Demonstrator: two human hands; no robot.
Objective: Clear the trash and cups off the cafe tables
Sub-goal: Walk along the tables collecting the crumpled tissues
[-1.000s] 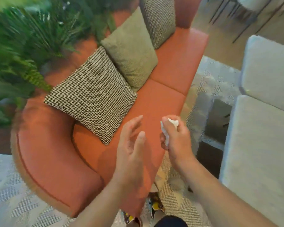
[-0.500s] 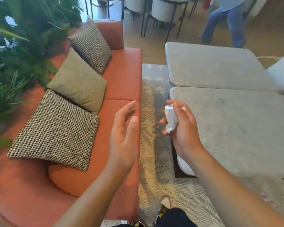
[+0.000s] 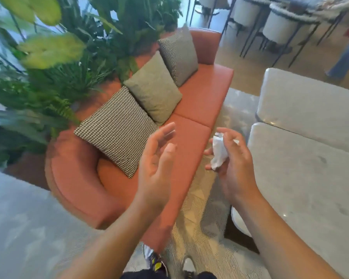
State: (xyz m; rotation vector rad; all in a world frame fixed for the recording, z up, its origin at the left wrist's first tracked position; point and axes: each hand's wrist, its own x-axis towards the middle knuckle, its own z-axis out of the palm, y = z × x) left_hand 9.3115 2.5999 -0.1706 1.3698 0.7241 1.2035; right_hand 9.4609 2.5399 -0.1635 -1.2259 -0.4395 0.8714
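The right hand (image 3: 233,164) has its fingers curled round a crumpled white napkin (image 3: 219,153), which sticks out above and below the grip. The hand and napkin are in the air over the patterned rug (image 3: 199,218), just off the left edge of the near marble tabletop (image 3: 310,188) and not touching it. The left hand (image 3: 155,158) is raised beside it, apart from the napkin, with fingers loose and nearly straight, palm turned toward the right hand, holding nothing. It hangs above the front edge of the orange sofa (image 3: 201,97). Three cushions lean against the sofa's back: a houndstooth cushion (image 3: 117,129) nearest, an olive cushion (image 3: 153,87) in the middle and a second checked cushion (image 3: 179,53) at the far end. Leafy plants (image 3: 69,67) rise behind the sofa. A second marble tabletop (image 3: 310,101) sits just beyond the near one, their edges close together. At the lower left lies a blurred grey surface (image 3: 18,218), possibly another tabletop. The person's shoes (image 3: 155,262) show at the bottom edge, and white round-backed chairs (image 3: 278,27) stand at the far right.
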